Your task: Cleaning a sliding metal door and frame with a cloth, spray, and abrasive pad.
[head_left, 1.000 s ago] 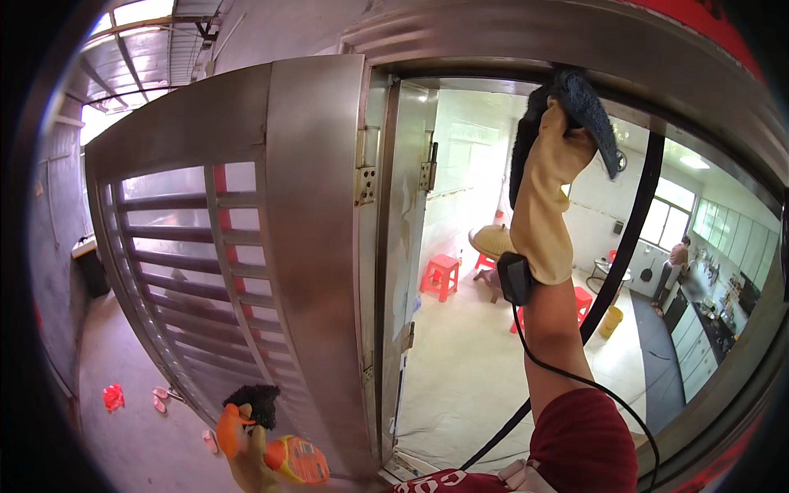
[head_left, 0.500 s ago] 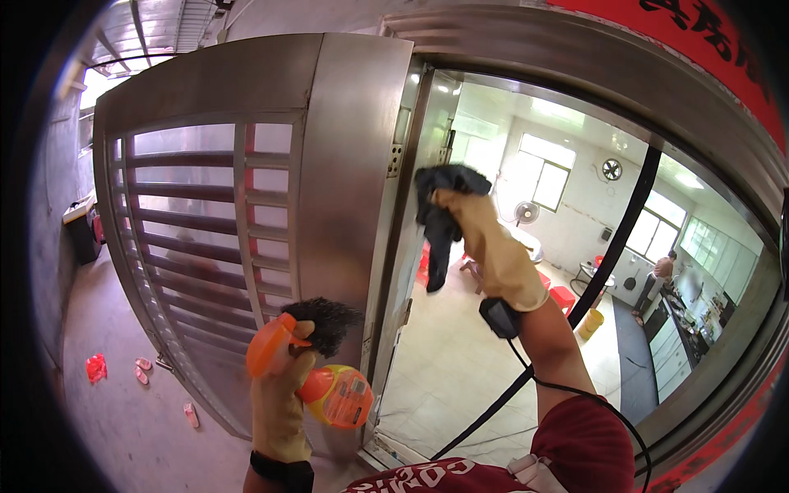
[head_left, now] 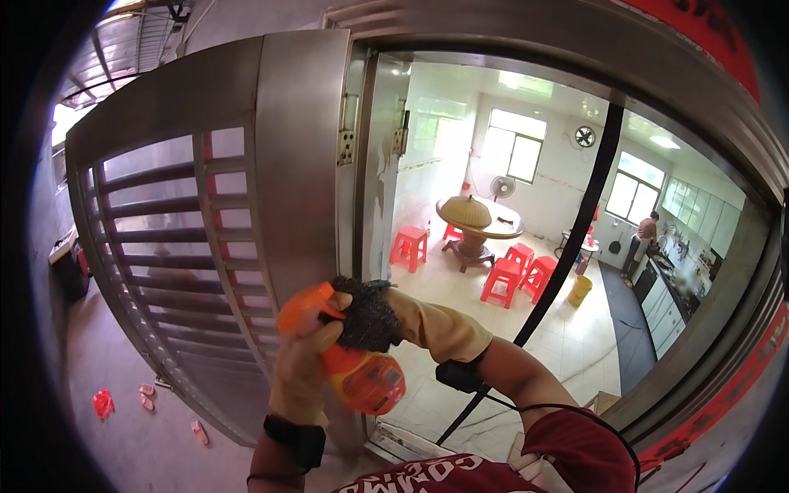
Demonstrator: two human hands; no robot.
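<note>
My left hand (head_left: 297, 374), in a tan glove, is closed round the neck of a spray bottle (head_left: 371, 383) with an orange trigger head and a yellow and orange body. Against its fingers sits a black, wiry scouring pad (head_left: 370, 322), pinched beside the trigger. My right hand (head_left: 440, 327), gloved alike, reaches in to the pad from the right. Its fingers are mostly hidden behind the pad; a dark edge of the black cloth (head_left: 378, 284) shows there. Both hands are in front of the edge of an opened metal door (head_left: 300, 156) with horizontal bars.
Through the doorway stand a round table (head_left: 509, 223) with a woven cover, several red stools (head_left: 500, 281) and a yellow bucket (head_left: 579, 291). A person (head_left: 643, 242) is at the kitchen counter. A black diagonal bar (head_left: 567, 271) crosses the opening. Pink slippers (head_left: 146, 396) lie on the floor outside.
My right hand has come down from the upper door edge to the scouring pad by my left hand. The left hand with the bottle has shifted slightly right. The view has turned somewhat rightward.
</note>
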